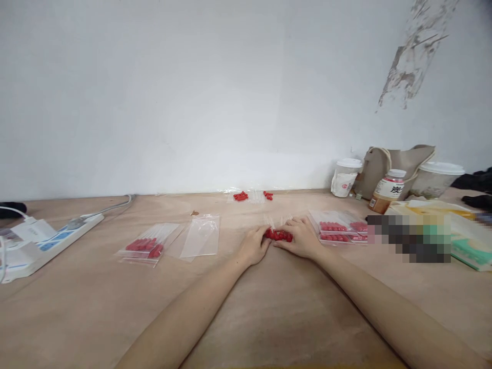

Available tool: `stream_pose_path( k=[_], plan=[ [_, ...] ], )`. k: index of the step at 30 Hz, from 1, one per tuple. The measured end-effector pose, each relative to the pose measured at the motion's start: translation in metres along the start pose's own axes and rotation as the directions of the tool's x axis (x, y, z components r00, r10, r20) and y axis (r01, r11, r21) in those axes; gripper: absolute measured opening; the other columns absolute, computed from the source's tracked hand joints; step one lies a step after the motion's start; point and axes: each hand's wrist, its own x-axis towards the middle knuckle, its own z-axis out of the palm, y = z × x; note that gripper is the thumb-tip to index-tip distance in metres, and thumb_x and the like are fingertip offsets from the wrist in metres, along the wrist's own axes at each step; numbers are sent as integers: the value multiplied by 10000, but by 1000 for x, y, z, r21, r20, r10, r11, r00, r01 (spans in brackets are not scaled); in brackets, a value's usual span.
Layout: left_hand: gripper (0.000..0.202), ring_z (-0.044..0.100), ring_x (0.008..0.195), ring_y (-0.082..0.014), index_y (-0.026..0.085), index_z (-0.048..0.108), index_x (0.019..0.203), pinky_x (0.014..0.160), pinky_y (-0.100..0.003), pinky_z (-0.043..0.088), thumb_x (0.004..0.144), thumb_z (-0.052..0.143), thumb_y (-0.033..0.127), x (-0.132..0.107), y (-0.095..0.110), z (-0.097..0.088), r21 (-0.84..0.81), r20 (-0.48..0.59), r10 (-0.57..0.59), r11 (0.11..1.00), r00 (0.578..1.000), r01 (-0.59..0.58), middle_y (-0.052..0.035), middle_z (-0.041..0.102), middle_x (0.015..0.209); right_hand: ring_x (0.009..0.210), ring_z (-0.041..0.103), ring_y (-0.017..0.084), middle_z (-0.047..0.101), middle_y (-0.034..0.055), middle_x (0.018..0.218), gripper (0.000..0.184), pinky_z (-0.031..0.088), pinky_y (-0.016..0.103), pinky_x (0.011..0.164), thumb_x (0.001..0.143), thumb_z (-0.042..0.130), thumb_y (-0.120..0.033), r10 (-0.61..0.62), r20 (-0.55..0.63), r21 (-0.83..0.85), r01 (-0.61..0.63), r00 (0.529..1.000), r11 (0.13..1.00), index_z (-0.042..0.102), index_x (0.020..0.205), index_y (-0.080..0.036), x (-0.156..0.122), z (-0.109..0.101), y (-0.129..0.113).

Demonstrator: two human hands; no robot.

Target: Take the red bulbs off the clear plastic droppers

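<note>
A row of thin clear sticks with red ends (279, 235) lies between my two hands, the red ends toward me and the clear parts pointing at the wall. My left hand (254, 245) is closed against the left side of the row, fingertips at the red ends. From the right, my right hand (302, 237) presses on the same row, thumb in front and fingers curled over the far side. Right of it lie clear bags of red-ended sticks (333, 231). To the left are a filled clear bag (144, 247) and flat clear bags (200, 236).
More red-ended sticks (241, 196) lie by the wall. A power strip (57, 243) with plugged-in chargers is at left. At right stand a lidded cup (346, 179), a drink bottle (389, 192), a beige bag (374, 166) and a larger cup (436, 182), near a green and yellow package (471, 251).
</note>
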Motion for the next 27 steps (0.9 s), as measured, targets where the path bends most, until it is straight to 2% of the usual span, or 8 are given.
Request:
stream_pose_path(
  k=[5, 10, 16, 19, 22, 24, 26, 27],
  plan=[
    [209, 545, 889, -175, 182, 548, 986, 808, -306, 431, 800, 459, 150, 0, 3, -2, 1, 6, 29, 1000, 1000, -29, -48, 594, 957, 801, 496, 186, 606, 46, 783, 301, 244, 333, 738, 781, 520, -487, -36, 14, -27, 37, 999, 999, 652, 932, -263, -1, 5, -1],
    [265, 551, 857, -177, 188, 479, 1059, 777, -317, 443, 800, 446, 145, 0, 4, -4, -18, 17, -10, 1000, 1000, 10, -45, 593, 939, 815, 506, 176, 607, 42, 805, 275, 253, 322, 744, 799, 510, -460, -49, -55, -19, 48, 997, 999, 657, 877, -242, -1, 13, -4],
    [337, 455, 1065, -198, 174, 443, 1128, 928, -350, 386, 792, 458, 152, -12, 8, -11, 102, -78, 48, 994, 996, -40, -89, 494, 1125, 812, 514, 181, 601, 49, 837, 353, 268, 327, 748, 743, 544, -528, -41, -62, -25, 40, 997, 999, 648, 916, -239, -1, 8, -3],
    [301, 403, 1133, -215, 175, 476, 1112, 974, -374, 346, 815, 428, 180, -31, 8, -29, 222, -32, 132, 968, 991, -122, -99, 480, 1152, 803, 505, 178, 591, 35, 801, 322, 273, 328, 747, 716, 573, -532, -34, -59, 5, 34, 998, 999, 662, 816, -240, -1, 4, 1],
    [302, 385, 1165, -239, 203, 499, 1121, 995, -419, 304, 830, 424, 244, -52, 0, -61, 329, 53, 162, 929, 985, -171, -100, 486, 1182, 799, 505, 173, 589, 25, 777, 310, 284, 326, 754, 688, 604, -528, 0, -92, 55, 5, 996, 998, 645, 704, -222, -1, 3, 4],
    [337, 387, 1171, -243, 201, 498, 1152, 1012, -426, 268, 845, 411, 309, -63, -12, -85, 395, 72, 85, 912, 994, -107, -110, 484, 1206, 786, 512, 167, 589, 20, 777, 313, 298, 323, 762, 682, 611, -526, 14, -101, 89, -5, 995, 996, 626, 687, -213, 0, 4, 5],
    [434, 321, 1230, -259, 204, 454, 1227, 1038, -448, 197, 845, 401, 402, -70, -28, -106, 450, 80, -29, 893, 996, -10, -119, 424, 1292, 775, 519, 161, 585, 17, 781, 318, 313, 318, 767, 687, 604, -527, 25, -101, 116, -13, 995, 993, 612, 695, -209, -1, 4, 6],
    [485, 266, 1267, -263, 236, 406, 1273, 1047, -466, 153, 839, 395, 450, -73, -37, -114, 456, 139, -85, 890, 987, 13, -102, 368, 1350, 776, 522, 159, 583, 16, 787, 320, 320, 316, 769, 689, 600, -529, 31, -101, 125, -18, 994, 992, 610, 709, -209, -1, 5, 6]
  ],
)
